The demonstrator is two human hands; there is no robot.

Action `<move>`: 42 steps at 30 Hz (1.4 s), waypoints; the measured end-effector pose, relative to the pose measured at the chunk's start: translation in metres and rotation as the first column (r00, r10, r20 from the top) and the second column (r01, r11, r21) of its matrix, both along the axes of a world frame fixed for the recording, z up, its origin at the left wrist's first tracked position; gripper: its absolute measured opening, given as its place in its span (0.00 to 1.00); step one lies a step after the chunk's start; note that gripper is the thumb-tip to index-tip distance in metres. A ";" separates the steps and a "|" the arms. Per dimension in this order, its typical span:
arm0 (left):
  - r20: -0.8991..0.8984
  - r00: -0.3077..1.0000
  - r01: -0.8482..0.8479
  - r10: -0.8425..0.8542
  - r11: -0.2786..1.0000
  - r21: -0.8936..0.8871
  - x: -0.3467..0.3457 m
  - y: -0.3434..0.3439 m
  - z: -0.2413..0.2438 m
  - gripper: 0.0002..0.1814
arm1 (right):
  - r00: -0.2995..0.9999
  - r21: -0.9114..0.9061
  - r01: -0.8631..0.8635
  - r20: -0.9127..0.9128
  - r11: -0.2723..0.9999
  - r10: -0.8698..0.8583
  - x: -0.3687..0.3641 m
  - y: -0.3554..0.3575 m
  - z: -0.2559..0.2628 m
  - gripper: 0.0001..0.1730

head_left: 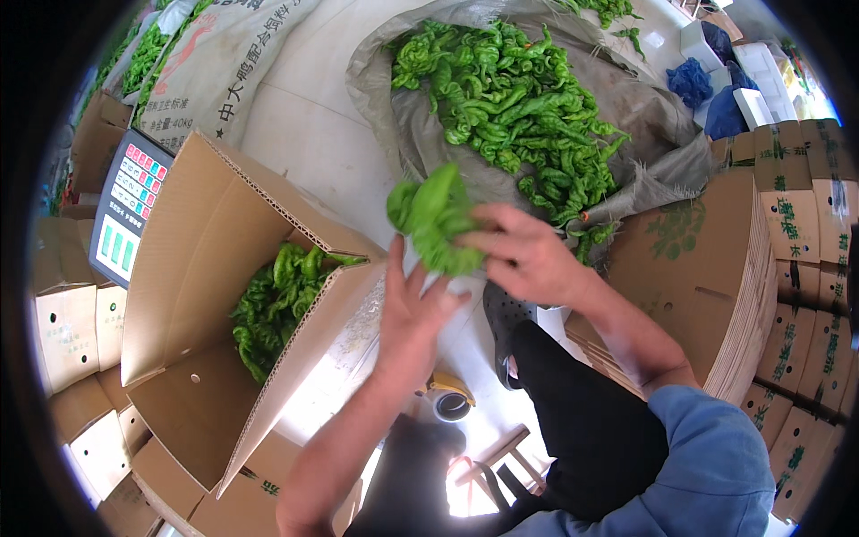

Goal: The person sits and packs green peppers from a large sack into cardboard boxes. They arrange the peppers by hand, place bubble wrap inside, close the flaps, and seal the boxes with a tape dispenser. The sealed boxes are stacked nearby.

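Note:
Between my two hands, over the floor, is a blurred bunch of green peppers [439, 221]. My right hand [520, 252] has its fingers closed on the bunch's right side. Just below it, my left hand [419, 305] is spread, fingertips near the bunch's lower edge; whether they touch it I cannot tell. At the left stands an open cardboard box [181, 268] with wrinkled green peppers [285, 295] inside. Beyond my hands a large heap of long green peppers [510, 107] lies on an opened grey woven sack [372, 87].
A digital scale's keypad panel [127, 208] stands left of the box. Flattened cardboard [678, 288] is stacked at the right, with packed cartons [792, 268] behind. A tape dispenser [449, 399] and a small wooden stool [500, 456] are near my legs. A printed sack [221, 74] lies at upper left.

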State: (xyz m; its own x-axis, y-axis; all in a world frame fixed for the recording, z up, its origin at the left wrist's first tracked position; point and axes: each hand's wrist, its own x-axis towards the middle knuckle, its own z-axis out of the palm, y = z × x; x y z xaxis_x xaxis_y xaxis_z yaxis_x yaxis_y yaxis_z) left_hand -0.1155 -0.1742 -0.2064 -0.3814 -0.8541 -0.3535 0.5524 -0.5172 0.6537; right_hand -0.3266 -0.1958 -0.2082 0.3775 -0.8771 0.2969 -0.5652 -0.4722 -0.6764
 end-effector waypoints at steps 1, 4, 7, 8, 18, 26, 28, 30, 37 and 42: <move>-0.048 0.999 0.016 -0.015 1.000 0.023 -0.004 -0.013 0.000 0.45 | 0.998 -0.034 -0.014 -0.069 0.999 0.011 0.007 0.005 0.005 0.22; -0.047 0.996 0.078 -0.077 0.997 0.029 -0.003 -0.037 -0.005 0.32 | 0.971 -0.133 -0.039 -0.237 0.990 0.006 0.018 0.016 0.016 0.19; -0.044 0.998 0.055 -0.050 0.994 0.095 -0.005 -0.035 -0.015 0.30 | 0.975 -0.054 -0.051 -0.218 0.997 0.038 0.023 0.029 0.045 0.19; -0.070 0.996 0.061 -0.053 0.991 0.120 -0.002 -0.036 -0.013 0.31 | 0.994 -0.028 -0.072 -0.079 0.997 0.069 0.021 0.029 0.053 0.16; -0.228 0.965 0.144 -0.131 0.989 0.041 -0.005 -0.038 0.004 0.38 | 0.407 0.597 0.321 0.614 0.735 -0.676 -0.047 -0.014 0.015 0.09; -0.127 0.987 0.106 -0.099 0.993 0.043 -0.026 -0.033 0.025 0.34 | 0.486 0.653 0.262 0.546 0.711 -0.682 -0.038 -0.015 -0.009 0.10; -0.097 0.991 0.092 -0.088 0.995 0.037 -0.031 -0.034 0.028 0.32 | 0.473 0.653 0.254 0.560 0.714 -0.680 -0.040 -0.014 -0.010 0.10; -0.070 0.995 0.076 -0.073 0.997 0.031 -0.034 -0.035 0.030 0.31 | 0.453 0.646 0.241 0.585 0.724 -0.673 -0.041 -0.015 -0.011 0.11; 0.100 0.994 0.045 -0.045 0.999 -0.002 -0.035 -0.043 0.030 0.28 | 0.492 0.785 0.157 0.464 0.599 -0.737 -0.048 -0.005 0.002 0.15; 0.177 0.980 -0.091 0.086 0.996 0.023 -0.044 -0.048 0.022 0.28 | 0.600 0.767 -0.361 0.626 0.530 -0.498 -0.039 0.011 -0.005 0.19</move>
State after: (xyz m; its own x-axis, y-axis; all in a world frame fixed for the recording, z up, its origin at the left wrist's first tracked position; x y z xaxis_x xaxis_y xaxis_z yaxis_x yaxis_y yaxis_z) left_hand -0.1595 -0.2220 -0.1841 -0.2344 -0.8692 -0.4353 0.4746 -0.4931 0.7291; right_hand -0.3658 -0.1844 -0.2132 0.3314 -0.8565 -0.3957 0.3146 0.4957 -0.8095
